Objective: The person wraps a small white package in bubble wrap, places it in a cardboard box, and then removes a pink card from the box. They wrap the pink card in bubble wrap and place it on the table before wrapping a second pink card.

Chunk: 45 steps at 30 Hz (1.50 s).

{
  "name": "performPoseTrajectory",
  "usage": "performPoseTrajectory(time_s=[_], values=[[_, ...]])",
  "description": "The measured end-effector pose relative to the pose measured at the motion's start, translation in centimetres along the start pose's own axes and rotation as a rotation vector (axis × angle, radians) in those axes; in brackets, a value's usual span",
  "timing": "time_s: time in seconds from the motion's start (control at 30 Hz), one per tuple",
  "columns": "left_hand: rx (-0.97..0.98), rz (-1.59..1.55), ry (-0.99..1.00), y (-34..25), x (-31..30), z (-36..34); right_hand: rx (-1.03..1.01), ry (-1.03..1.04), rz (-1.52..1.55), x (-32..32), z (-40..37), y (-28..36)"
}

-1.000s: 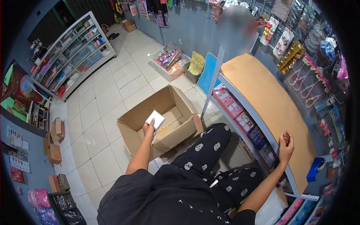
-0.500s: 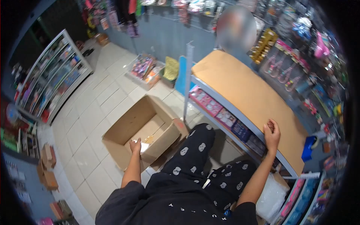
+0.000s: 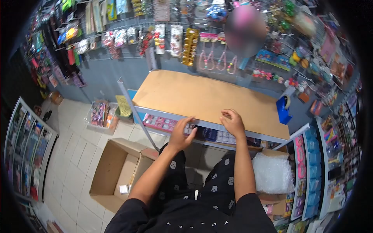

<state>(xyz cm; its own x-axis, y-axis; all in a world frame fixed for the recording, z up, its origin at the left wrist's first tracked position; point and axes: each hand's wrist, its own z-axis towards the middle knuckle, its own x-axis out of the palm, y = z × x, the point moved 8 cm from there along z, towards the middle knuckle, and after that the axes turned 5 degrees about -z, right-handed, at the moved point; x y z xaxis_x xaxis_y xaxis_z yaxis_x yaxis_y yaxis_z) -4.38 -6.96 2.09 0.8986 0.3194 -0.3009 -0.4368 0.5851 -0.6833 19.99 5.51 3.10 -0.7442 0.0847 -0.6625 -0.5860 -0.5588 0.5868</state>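
Observation:
My left hand [image 3: 182, 134] is held in front of the shelf unit's front edge, its thumb apart from its fingers and nothing in it. My right hand [image 3: 233, 123] hovers at the edge of the wooden tabletop [image 3: 194, 93], fingers loosely bent and apart, also without anything in it. Beneath the top, a shelf carries pink packaged boxes [image 3: 159, 122] and a dark blue box [image 3: 210, 134]. On the floor at my left stands an open cardboard box [image 3: 107, 171]. A small white box [image 3: 124, 189] lies inside it.
A blue tape dispenser [image 3: 284, 110] stands at the tabletop's right end. Bubble-wrapped goods [image 3: 273, 173] sit to my right. A plastic bin of packets [image 3: 101, 116] and a glass display case [image 3: 29, 151] are at the left. Hanging accessories [image 3: 190, 46] cover the wall.
My left hand has come up out of the cardboard box to the shelf's front; the small white box now lies inside the carton. My view has turned right, towards the tabletop.

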Motion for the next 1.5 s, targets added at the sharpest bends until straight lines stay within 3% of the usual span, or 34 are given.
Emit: performPoseTrajectory(time_s=[0.07, 0.17, 0.3, 0.4, 0.8, 0.87, 1.5], values=[[0.15, 0.048, 0.114, -2.6, 3.8, 4.4, 0.024, 0.001, 0.031, 0.2, -0.1, -0.6], [0.128, 0.121, 0.284, -1.5, 8.5, 9.0, 0.015, -0.018, -0.038, 0.1, 0.1, -0.8], [0.037, 0.269, 0.326, 1.9, 12.4, 11.1, 0.014, -0.083, -0.27, -0.4, -0.3, 0.1], [0.104, 0.32, 0.275, 1.6, 12.5, 10.9, 0.038, -0.123, -0.354, -0.5, -0.6, 0.5], [-0.038, 0.268, 0.299, 1.6, 12.0, 10.9, 0.005, -0.135, -0.373, -0.3, -0.5, 0.6], [0.052, 0.27, 0.22, 1.8, 12.0, 10.8, 0.0, -0.122, -0.381, -0.4, -0.6, 0.5], [-0.007, 0.274, 0.288, 1.2, 12.5, 10.8, 0.008, -0.184, -0.258, -0.3, -1.4, 0.0]])
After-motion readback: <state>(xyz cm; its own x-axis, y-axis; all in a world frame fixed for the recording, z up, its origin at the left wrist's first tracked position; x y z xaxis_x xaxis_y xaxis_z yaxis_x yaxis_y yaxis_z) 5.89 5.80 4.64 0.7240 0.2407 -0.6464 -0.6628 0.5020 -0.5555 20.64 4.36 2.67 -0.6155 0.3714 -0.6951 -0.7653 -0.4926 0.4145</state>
